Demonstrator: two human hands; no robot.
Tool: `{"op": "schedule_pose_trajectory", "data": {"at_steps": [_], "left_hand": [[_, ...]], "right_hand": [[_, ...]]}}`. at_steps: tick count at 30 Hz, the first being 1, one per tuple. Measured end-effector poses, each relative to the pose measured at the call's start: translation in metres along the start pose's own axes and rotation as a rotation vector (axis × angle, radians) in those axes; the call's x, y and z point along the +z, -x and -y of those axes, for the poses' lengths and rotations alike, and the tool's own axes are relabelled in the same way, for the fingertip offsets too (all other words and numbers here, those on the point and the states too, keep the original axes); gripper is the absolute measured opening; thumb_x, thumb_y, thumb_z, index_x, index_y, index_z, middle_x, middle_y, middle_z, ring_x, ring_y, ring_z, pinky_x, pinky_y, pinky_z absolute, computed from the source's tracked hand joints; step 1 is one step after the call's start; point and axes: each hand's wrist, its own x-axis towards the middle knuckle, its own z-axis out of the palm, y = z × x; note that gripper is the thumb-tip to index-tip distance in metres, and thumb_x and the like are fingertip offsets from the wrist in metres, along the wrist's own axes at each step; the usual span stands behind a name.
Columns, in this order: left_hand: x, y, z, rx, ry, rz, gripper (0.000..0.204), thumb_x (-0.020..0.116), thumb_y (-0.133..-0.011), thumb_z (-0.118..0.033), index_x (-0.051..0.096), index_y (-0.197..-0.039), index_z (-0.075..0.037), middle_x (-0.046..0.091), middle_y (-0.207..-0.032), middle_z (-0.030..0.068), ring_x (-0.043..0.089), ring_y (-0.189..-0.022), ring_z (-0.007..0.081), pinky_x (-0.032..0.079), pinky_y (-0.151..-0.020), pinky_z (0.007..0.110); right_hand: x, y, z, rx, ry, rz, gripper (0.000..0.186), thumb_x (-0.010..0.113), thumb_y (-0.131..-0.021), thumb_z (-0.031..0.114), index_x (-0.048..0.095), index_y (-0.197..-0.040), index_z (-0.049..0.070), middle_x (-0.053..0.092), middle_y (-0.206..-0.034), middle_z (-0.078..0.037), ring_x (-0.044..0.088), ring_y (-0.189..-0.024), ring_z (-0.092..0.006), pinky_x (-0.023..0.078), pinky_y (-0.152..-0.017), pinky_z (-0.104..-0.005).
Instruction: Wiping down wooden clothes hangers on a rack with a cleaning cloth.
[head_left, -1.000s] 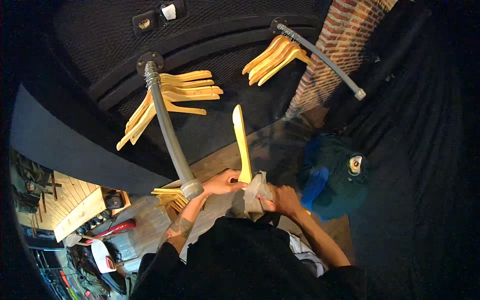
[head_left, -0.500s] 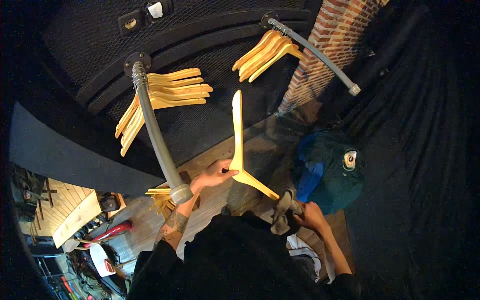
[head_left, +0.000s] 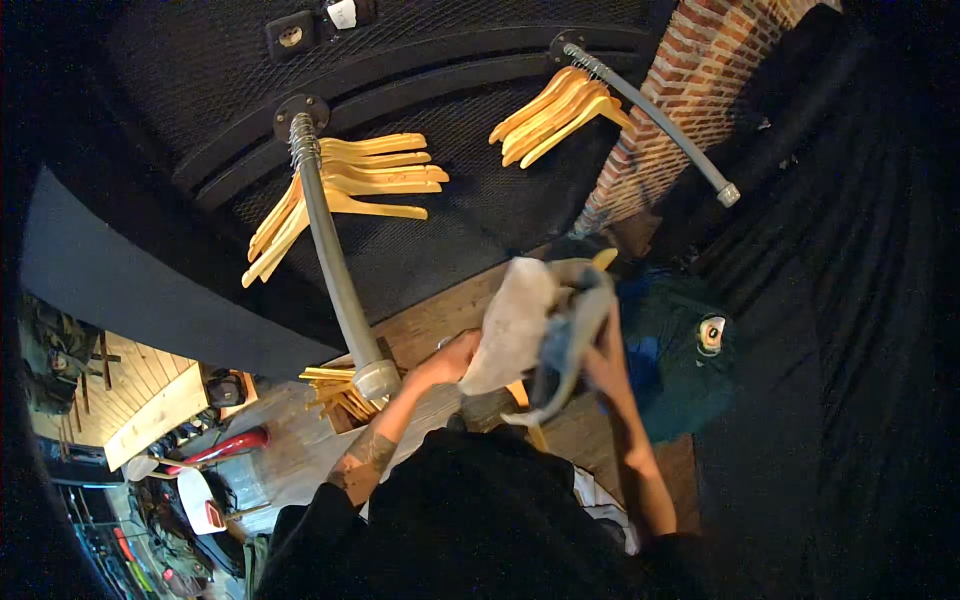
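My left hand (head_left: 450, 362) is closed at the left edge of a grey-beige cloth (head_left: 515, 310); its fingertips are partly hidden, so what it grips is unclear. Raised on the right, my right hand (head_left: 600, 360) grips the cloth, which is blurred by motion. Pieces of a wooden hanger (head_left: 604, 258) show above and below the cloth, the rest being covered. Just left of my left wrist is the end cap of a grey pipe rail (head_left: 335, 260) carrying several wooden hangers (head_left: 380, 186).
A second rail (head_left: 670, 130) with several hangers (head_left: 550, 105) juts from the black mesh wall near a brick column (head_left: 640, 150). More hangers (head_left: 340, 390) sit low left. A dark curtain (head_left: 830, 350), a green-blue heap (head_left: 680, 390), and a wooden bench (head_left: 155, 420) surround me.
The cloth has risen from low at my right to cover most of the previously bare hanger. My right hand has moved up with it.
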Motion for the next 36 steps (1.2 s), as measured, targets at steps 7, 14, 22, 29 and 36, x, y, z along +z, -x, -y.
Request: {"op": "schedule_pose_trajectory", "data": {"at_steps": [7,14,22,29,36], "left_hand": [[0.028,0.022,-0.003,0.136,-0.051,-0.535,0.048,0.065,-0.081,-0.017,0.052,-0.124,-0.001,0.058,-0.117,0.0223,0.057,-0.109,0.0335,0.045,-0.091,0.041],[0.018,0.031,-0.047,-0.295,-0.344,-0.569,0.038,0.059,-0.081,-0.020,0.055,-0.111,0.001,0.060,-0.109,0.0266,0.058,-0.103,0.0407,0.045,-0.084,0.047],[0.012,0.016,-0.041,-0.162,-0.162,-0.620,0.031,0.060,-0.073,-0.009,0.055,-0.101,0.001,0.064,-0.092,0.0231,0.061,-0.090,0.0389,0.047,-0.078,0.044],[0.017,0.009,-0.011,-0.166,0.038,-0.409,0.048,0.059,-0.072,-0.004,0.048,-0.118,0.004,0.059,-0.111,0.0226,0.058,-0.108,0.0282,0.043,-0.091,0.036],[0.031,0.006,-0.022,-0.067,0.019,-0.455,0.024,0.060,-0.074,-0.002,0.050,-0.095,0.001,0.058,-0.077,0.0119,0.056,-0.071,0.0189,0.044,-0.063,0.032]], "right_hand": [[0.095,0.024,0.029,-0.059,0.321,0.070,0.041,0.057,-0.089,0.019,0.043,-0.119,-0.006,0.045,-0.114,-0.025,0.044,-0.108,-0.0372,0.035,-0.095,-0.0418],[0.094,0.029,-0.001,-0.040,0.269,0.005,0.052,0.067,-0.083,0.013,0.039,-0.123,-0.005,0.049,-0.110,-0.026,0.053,-0.099,-0.0410,0.043,-0.087,-0.0401],[0.074,0.045,-0.008,-0.033,0.640,-0.072,0.046,0.062,-0.084,0.020,0.047,-0.121,-0.002,0.049,-0.112,-0.024,0.050,-0.103,-0.0416,0.040,-0.088,-0.0428],[0.059,0.021,0.007,0.087,0.311,-0.086,0.063,0.062,-0.084,0.027,0.040,-0.140,0.008,0.044,-0.114,-0.021,0.050,-0.099,-0.0392,0.044,-0.081,-0.0445],[0.077,0.049,-0.008,0.046,0.362,0.040,0.061,0.065,-0.086,0.029,0.039,-0.133,-0.001,0.037,-0.132,-0.023,0.048,-0.115,-0.0358,0.044,-0.090,-0.0393]]}}
